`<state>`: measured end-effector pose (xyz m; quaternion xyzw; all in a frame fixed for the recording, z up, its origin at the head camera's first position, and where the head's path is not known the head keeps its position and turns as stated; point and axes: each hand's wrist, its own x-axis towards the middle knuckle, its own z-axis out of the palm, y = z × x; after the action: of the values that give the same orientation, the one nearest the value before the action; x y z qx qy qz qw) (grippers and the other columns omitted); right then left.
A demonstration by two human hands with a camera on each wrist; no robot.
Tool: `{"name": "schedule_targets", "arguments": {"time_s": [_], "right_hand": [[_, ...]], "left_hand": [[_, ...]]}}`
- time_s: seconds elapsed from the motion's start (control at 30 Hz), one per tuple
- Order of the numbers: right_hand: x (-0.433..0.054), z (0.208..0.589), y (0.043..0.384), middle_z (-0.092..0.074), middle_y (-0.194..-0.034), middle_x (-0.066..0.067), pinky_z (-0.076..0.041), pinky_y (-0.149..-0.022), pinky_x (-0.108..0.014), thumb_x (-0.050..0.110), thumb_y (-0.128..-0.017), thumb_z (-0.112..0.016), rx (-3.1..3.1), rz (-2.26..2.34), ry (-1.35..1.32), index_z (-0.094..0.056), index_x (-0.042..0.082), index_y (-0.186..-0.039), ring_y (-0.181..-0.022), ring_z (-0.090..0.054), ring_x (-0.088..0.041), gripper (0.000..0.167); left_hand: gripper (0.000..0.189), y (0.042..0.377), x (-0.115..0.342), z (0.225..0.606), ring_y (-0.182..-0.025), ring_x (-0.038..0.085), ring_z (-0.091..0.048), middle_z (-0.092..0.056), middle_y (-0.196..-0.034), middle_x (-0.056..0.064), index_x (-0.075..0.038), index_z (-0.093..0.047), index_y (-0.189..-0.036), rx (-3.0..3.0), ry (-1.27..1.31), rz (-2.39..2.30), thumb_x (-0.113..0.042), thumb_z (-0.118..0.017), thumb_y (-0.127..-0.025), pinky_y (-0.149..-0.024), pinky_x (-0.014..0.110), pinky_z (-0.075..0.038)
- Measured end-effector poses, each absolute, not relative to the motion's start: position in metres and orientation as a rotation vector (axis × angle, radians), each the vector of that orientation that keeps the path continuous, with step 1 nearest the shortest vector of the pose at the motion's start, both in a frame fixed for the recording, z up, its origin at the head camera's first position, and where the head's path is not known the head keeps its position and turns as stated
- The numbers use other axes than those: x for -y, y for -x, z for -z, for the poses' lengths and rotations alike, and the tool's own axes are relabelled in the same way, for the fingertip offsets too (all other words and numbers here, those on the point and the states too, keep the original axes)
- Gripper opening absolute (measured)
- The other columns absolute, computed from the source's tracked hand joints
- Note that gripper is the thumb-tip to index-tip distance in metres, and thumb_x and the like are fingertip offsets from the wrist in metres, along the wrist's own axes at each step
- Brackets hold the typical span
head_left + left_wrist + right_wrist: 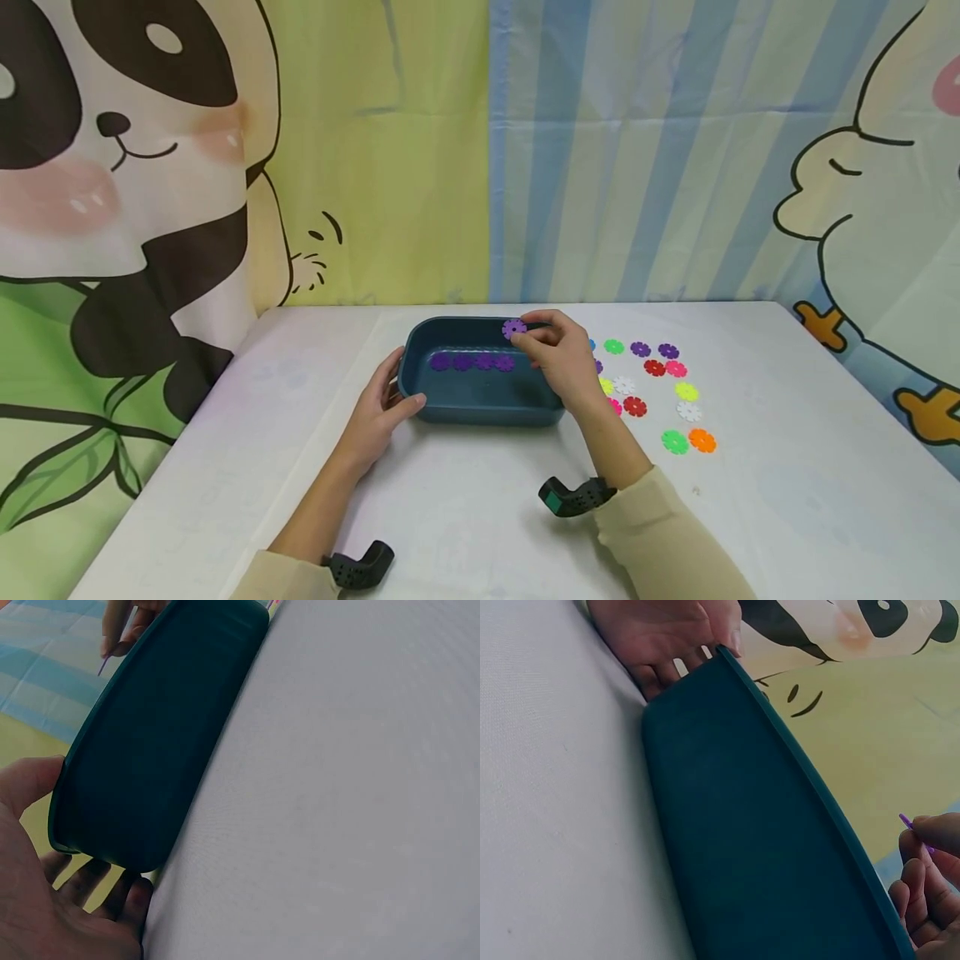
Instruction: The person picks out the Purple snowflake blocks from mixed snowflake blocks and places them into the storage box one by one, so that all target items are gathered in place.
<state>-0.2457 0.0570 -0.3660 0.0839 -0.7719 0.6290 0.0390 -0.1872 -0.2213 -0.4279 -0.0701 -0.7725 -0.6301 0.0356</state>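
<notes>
A dark teal rectangular plastic basin [480,414] sits on the table. Along its bottom lies a row of several purple flower-shaped discs [462,361]. My left hand [372,417] grips the basin's left end, thumb at the near rim and fingers along the outer side; the left wrist view shows those fingers [86,881] against the end wall. Over the basin's far right part, my right hand [561,354] pinches another purple flower-shaped disc [513,328] between thumb and fingertips. In the right wrist view that disc [905,820] is seen edge-on, above the rim.
Right of the basin, loose flower discs lie scattered: purple [668,351], red [634,407], green [675,442], orange [702,440], white [688,411] and yellow [686,392] among them. A white cloth [465,517] covers the table. Behind it hangs a printed curtain [405,167].
</notes>
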Motion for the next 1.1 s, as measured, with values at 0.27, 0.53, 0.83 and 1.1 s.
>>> {"name": "schedule_targets", "arguments": {"time_s": [0.27, 0.53, 0.83, 1.1], "right_hand": [[-0.050, 0.367, 0.244, -0.075, -0.096, -0.010, -0.055, -0.072, -0.027, 0.023, -0.095, -0.076, 2.386, -1.921, -0.239, -0.067, 0.012, -0.125, -0.089, -0.062, -0.032, 0.033], [-0.039, 0.370, 0.244, -0.075, -0.097, -0.016, -0.055, -0.072, -0.027, 0.022, -0.095, -0.076, 2.412, -1.936, -0.317, -0.067, 0.010, -0.126, -0.089, -0.061, -0.039, 0.034], [-0.029, 0.370, 0.245, -0.074, -0.097, -0.019, -0.057, -0.075, -0.038, 0.020, -0.094, -0.077, 2.495, -1.923, -0.367, -0.068, 0.010, -0.123, -0.076, -0.061, -0.028, 0.032], [-0.021, 0.372, 0.247, -0.073, -0.086, -0.006, -0.054, -0.068, -0.029, 0.016, -0.092, -0.079, 2.609, -1.851, -0.439, -0.070, 0.011, -0.117, -0.071, -0.060, -0.019, 0.027]], "left_hand": [[0.080, 0.188, 0.221, 0.429, -0.151, 0.033, -0.039, -0.033, -0.167, 0.012, -0.019, -0.024, -0.165, 2.364, 0.203, 1.951, -0.015, -0.066, -0.097, -0.107, 0.012, -0.036], [0.080, 0.188, 0.221, 0.429, -0.149, 0.035, -0.040, -0.033, -0.167, 0.014, -0.017, -0.024, -0.165, 2.356, 0.215, 1.954, -0.013, -0.066, -0.097, -0.102, 0.007, -0.036], [0.080, 0.188, 0.219, 0.429, -0.151, 0.034, -0.038, -0.032, -0.167, 0.014, -0.016, -0.023, -0.165, 2.360, 0.225, 1.945, -0.014, -0.065, -0.098, -0.122, 0.045, -0.032], [0.080, 0.187, 0.221, 0.427, -0.151, 0.035, -0.037, -0.032, -0.167, 0.016, -0.016, -0.023, -0.165, 2.358, 0.216, 1.945, -0.016, -0.066, -0.097, -0.123, 0.054, -0.027]]}}
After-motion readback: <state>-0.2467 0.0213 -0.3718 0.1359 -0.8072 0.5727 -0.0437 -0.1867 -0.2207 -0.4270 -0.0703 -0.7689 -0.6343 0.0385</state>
